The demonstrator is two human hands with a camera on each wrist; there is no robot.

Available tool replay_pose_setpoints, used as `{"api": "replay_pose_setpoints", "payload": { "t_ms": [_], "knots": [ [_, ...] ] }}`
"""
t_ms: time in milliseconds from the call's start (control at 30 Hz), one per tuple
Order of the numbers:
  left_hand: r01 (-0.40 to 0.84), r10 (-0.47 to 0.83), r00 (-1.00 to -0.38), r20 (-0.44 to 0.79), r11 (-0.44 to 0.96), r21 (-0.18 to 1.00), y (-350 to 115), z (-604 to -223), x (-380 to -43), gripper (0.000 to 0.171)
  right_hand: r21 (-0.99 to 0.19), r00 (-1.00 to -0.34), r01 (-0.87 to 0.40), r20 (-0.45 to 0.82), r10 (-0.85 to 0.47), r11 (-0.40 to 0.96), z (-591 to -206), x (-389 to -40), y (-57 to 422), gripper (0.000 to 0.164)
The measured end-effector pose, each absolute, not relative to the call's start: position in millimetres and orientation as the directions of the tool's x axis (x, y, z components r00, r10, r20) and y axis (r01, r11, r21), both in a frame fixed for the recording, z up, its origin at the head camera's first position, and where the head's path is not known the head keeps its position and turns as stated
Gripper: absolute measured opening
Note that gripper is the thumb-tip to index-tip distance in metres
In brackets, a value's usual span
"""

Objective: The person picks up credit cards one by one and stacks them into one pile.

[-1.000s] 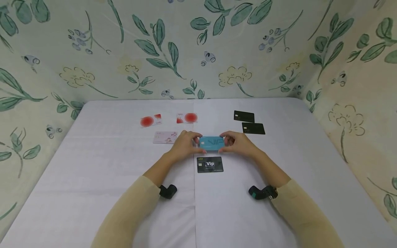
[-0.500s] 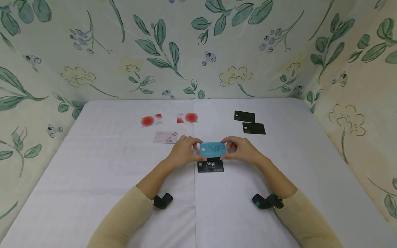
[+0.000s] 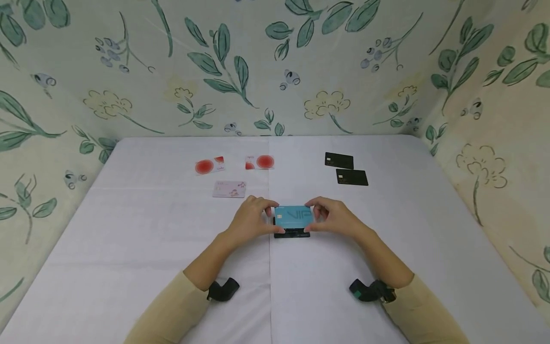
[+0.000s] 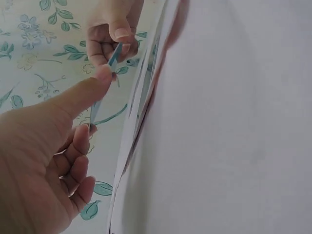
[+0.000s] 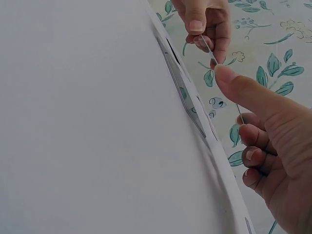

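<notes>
A blue VIP card [image 3: 294, 217] is held level between both hands, seen from above in the head view. My left hand [image 3: 249, 217] pinches its left end between thumb and fingers, and my right hand [image 3: 337, 217] pinches its right end the same way. Below it on the table lies a black Vip card [image 3: 296, 234], mostly covered so that only its near strip and a bit of its left edge show. In the left wrist view the blue card [image 4: 115, 56] appears edge-on, raised off the white tabletop. Thumb and fingertips meet its edges in both wrist views.
Two red-and-white cards [image 3: 259, 162] and a pale pink card [image 3: 229, 189] lie at the back left of the white table [image 3: 129, 229]. Farther right, two black cards [image 3: 352, 177] lie touching or nearly so. A floral-patterned wall cloth [image 3: 275, 67] stands behind.
Both hands have drawn the blue card toward the body, from behind the black Vip card to over it, covering most of that card. The other cards have not moved.
</notes>
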State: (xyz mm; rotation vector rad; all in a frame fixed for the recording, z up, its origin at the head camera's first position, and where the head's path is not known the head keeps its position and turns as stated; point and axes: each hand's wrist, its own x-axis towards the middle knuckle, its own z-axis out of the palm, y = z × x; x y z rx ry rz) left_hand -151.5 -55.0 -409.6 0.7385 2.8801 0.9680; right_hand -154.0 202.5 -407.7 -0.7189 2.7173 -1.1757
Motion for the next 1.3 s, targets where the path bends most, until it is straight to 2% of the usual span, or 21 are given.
{"api": "replay_pose_setpoints", "payload": {
  "t_ms": [367,600,1300],
  "knots": [
    [0.467,0.44,-0.875,0.201,0.66,0.588,-55,-429,-147,0.061,-0.745,-0.886,-0.339,0.047,-0.462,0.574,-417,-152,204,0.055],
    [0.455,0.448,-0.879,0.162,0.686,0.568,-52,-434,-146,0.061,-0.727,-0.879,-0.334,0.011,-0.476,0.6,-424,-151,205,0.057],
    [0.433,0.44,-0.89,0.121,0.73,0.529,-57,-439,-145,0.059,-0.655,-0.855,-0.415,0.044,-0.516,0.631,-429,-155,200,0.057]
  ]
}}
